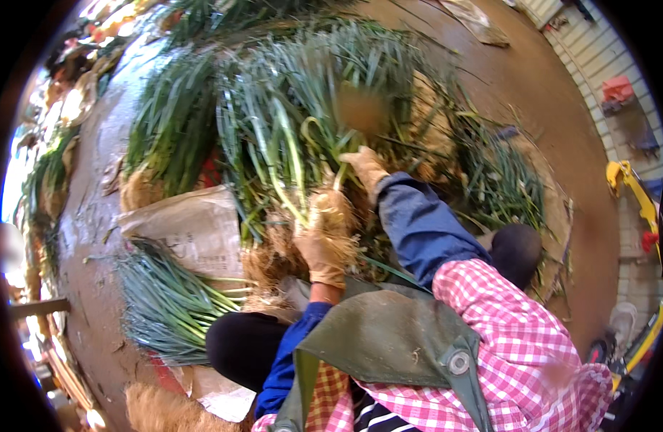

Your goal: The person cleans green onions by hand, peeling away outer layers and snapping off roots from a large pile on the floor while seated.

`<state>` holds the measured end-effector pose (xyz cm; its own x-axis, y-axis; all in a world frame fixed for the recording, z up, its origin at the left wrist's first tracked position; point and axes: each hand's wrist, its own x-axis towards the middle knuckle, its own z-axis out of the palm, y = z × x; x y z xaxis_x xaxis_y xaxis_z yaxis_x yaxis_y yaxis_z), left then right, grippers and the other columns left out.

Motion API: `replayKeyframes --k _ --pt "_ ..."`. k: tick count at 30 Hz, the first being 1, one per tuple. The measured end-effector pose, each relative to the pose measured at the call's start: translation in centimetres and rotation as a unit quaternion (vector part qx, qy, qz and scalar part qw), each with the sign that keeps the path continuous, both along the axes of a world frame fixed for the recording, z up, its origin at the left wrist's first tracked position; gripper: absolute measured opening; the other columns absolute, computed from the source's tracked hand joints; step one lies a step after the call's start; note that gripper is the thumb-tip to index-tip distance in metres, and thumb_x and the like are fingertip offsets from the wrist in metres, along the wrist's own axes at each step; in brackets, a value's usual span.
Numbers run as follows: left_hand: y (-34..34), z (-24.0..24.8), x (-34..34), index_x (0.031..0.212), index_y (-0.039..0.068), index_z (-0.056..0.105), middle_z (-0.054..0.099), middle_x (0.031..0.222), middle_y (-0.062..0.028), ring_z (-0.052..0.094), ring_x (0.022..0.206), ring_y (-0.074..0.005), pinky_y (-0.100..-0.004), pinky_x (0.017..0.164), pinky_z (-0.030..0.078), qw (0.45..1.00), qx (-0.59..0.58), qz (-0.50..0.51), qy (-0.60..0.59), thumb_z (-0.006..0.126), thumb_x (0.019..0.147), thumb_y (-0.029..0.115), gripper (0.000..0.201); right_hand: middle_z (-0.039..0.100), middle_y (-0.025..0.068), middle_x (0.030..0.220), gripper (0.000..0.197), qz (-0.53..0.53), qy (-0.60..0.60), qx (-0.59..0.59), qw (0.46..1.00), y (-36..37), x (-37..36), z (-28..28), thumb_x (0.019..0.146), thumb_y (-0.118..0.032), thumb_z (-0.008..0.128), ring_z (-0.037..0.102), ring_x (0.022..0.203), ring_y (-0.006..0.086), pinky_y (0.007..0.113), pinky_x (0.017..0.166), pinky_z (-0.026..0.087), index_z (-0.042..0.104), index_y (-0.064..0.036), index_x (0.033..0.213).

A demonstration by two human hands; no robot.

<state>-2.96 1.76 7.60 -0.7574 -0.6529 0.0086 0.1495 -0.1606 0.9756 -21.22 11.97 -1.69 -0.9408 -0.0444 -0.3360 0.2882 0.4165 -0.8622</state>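
Note:
A large heap of long green onions [274, 101] lies in front of me, leaves pointing away and pale root ends toward me. My left hand [318, 252], in a tan glove, is closed around green onions [294, 169] low down by their bushy straw-coloured roots [337, 219]. A little farther off and to the right, my right hand [366, 169], also gloved, has its fingers curled at a pale stalk beside the same roots. Its fingertips are partly hidden among the stems.
A smaller pile of green onions [162, 302] lies left of my knee, beside a pale paper sack [194, 223]. Another bundle [169, 122] stands farther left. Loose leaves [500, 180] lie at the right. A yellow curved metal frame [637, 191] stands by the right wall.

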Motion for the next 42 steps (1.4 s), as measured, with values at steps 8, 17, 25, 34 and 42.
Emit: replayKeyframes --k 8,17,25,34,42 --pt "0.5 -1.3 0.4 0.105 0.000 0.062 0.062 0.086 -0.0024 0.055 0.072 -0.0101 -0.0219 0.064 0.044 0.941 0.309 -0.098 -0.098 0.057 0.089 0.018 0.025 0.059 0.0083 0.082 0.033 -0.046 0.117 -0.100 0.987 1.0 4.2 3.1 0.074 -0.012 0.070 0.056 0.071 0.0146 0.029 0.065 0.048 0.052 0.0013 0.099" --pt "3.1 -6.0 0.2 0.090 -0.008 0.060 0.064 0.074 -0.0134 0.060 0.058 -0.0190 -0.0288 0.052 0.050 0.922 0.355 -0.098 -0.117 0.059 0.084 0.006 0.015 0.062 0.0104 0.082 0.025 -0.061 -0.084 -0.320 0.942 2.1 8.4 0.8 0.082 -0.012 0.063 0.059 0.062 0.0181 0.030 0.054 0.049 0.054 0.0005 0.102" --pt "2.5 -3.1 0.6 0.097 -0.005 0.057 0.064 0.080 -0.0152 0.063 0.062 -0.0220 -0.0311 0.054 0.054 0.921 0.368 -0.115 -0.052 0.057 0.087 0.015 0.022 0.061 0.0110 0.072 0.027 -0.319 0.005 -0.159 0.934 8.9 3.8 -1.3 0.091 -0.022 0.051 0.054 0.051 0.0160 0.025 0.044 0.047 0.052 0.0034 0.102" --pt "1.4 -3.8 2.1 0.099 -0.002 0.059 0.064 0.074 -0.0094 0.057 0.052 -0.0138 -0.0251 0.045 0.046 0.950 0.226 -0.170 -0.135 0.060 0.086 0.014 0.021 0.060 0.0202 0.107 0.059 0.029 0.011 0.135 0.990 3.6 6.5 6.4 0.081 -0.054 0.055 0.058 0.098 0.0302 0.041 0.082 0.043 0.057 -0.0008 0.107" --pt "4.5 -1.2 3.3 0.091 0.006 0.066 0.060 0.061 -0.0049 0.054 0.049 -0.0155 -0.0309 0.048 0.042 0.945 -0.103 -0.204 -0.232 0.066 0.081 0.028 0.024 0.065 0.0109 0.077 0.042 0.163 0.108 0.426 0.883 6.5 0.9 2.2 0.078 -0.048 0.054 0.062 0.072 0.0240 0.041 0.063 0.045 0.068 -0.0087 0.080"
